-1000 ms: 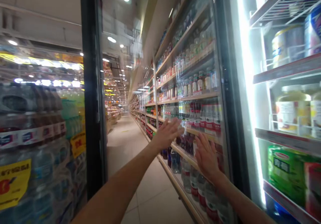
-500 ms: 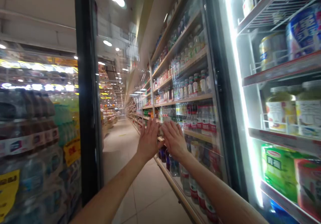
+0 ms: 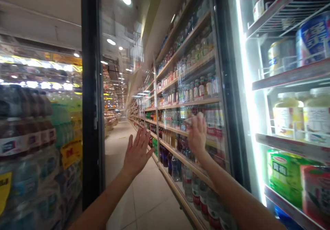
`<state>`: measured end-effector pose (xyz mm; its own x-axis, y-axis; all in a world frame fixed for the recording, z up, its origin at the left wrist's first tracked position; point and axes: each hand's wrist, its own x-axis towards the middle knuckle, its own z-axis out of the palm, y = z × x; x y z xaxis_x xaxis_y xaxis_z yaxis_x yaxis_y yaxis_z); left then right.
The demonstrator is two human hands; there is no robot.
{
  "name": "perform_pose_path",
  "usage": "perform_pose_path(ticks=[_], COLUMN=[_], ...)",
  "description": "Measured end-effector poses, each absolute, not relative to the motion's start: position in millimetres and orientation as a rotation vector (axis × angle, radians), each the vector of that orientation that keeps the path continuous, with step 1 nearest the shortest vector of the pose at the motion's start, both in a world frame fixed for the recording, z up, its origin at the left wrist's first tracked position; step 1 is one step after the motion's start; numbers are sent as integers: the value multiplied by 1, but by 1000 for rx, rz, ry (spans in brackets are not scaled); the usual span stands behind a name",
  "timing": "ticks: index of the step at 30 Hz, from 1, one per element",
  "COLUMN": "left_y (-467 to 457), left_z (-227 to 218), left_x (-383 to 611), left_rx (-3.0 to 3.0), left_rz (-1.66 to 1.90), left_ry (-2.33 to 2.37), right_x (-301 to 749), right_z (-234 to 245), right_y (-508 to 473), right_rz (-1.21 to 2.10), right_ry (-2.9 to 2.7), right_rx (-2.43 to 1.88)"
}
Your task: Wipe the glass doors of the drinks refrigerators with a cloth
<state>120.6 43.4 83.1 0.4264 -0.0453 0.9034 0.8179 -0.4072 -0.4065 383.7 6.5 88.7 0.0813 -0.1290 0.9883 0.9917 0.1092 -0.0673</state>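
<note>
A glass cooler door (image 3: 154,44) stands swung open in front of me, and both my hands are on its pane. My left hand (image 3: 138,151) is open, fingers spread and pointing up, palm towards the glass at about the middle of the pane. My right hand (image 3: 197,135) is higher and further right, near the hinge side, its palm against the glass; the fingers lie loosely forward and their tips are smeared. Neither hand holds anything. Shelves of drink bottles (image 3: 196,89) show through the glass.
The door's black frame edge (image 3: 90,120) rises at the left, with stacked bottle packs (image 3: 25,137) beyond it. At the right is the lit cooler interior with wire shelves (image 3: 291,75), tins, jars (image 3: 288,113) and green packs (image 3: 286,178). A tiled aisle (image 3: 144,195) runs ahead.
The hands were side by side on the glass; now my right hand has slid up and right, and my left hand down and left. A second ago the left was the higher one.
</note>
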Motion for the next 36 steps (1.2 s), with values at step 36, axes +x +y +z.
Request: perform_pose_path(ticks=[36], left_y=[32], left_z=[56], left_x=[137], left_rx=[-1683], left_rz=[-1206], left_ry=[-766], right_x=[414], right_z=[33], right_y=[-16], right_rz=[-1159], right_ry=[-1100], right_rx=[-1382])
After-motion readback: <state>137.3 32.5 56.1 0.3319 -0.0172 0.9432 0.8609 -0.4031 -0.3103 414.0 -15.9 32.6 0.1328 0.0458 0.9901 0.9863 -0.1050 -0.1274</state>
